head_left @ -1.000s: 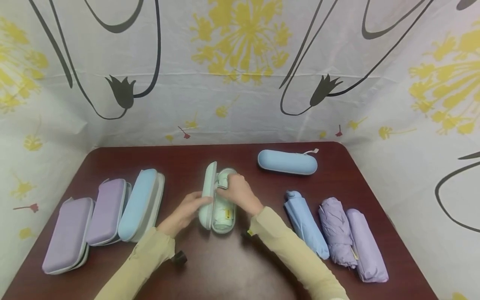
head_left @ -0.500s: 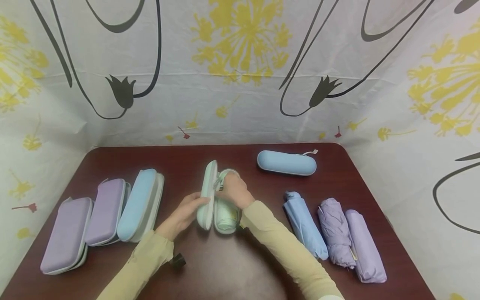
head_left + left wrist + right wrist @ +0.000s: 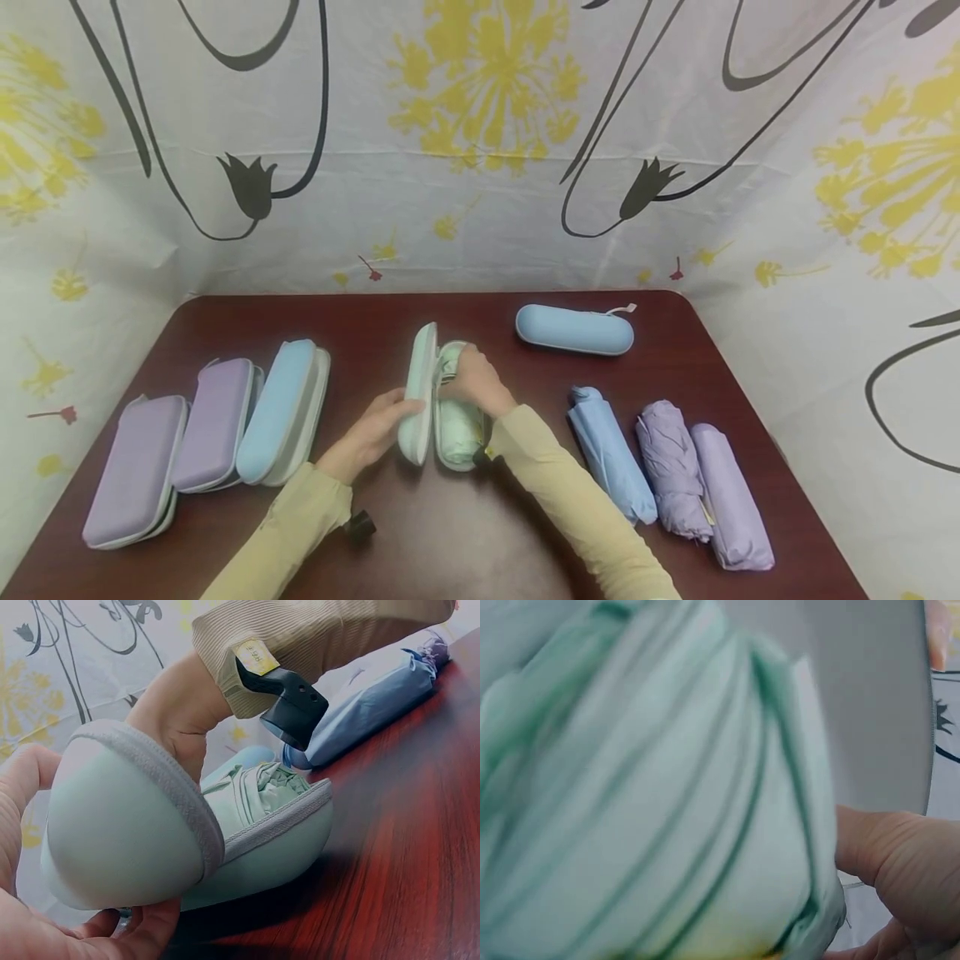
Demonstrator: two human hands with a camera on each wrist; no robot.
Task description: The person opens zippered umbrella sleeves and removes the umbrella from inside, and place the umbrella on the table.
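The left hand point(image 3: 378, 429) holds the raised lid point(image 3: 417, 392) of a green case point(image 3: 277, 862) on the tabletop point(image 3: 420, 542); the right hand point(image 3: 480, 382) has its grip round the umbrella point(image 3: 457, 422) inside. Loose cloth point(image 3: 697, 795) could snag on the zip point(image 3: 281, 819) if shifted crookedly.

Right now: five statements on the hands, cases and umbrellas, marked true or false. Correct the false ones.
1. The left hand holds the lid of the mint-green case. True.
2. The mint-green case is shut. False: it is open, with a folded mint-green umbrella inside.
3. The right hand grips a lilac umbrella. False: it holds the mint-green one in the open case.
4. One blue umbrella and two purple umbrellas lie on the right of the table. True.
5. The blue case with the white strap lies at the table's near edge. False: it lies near the far edge.
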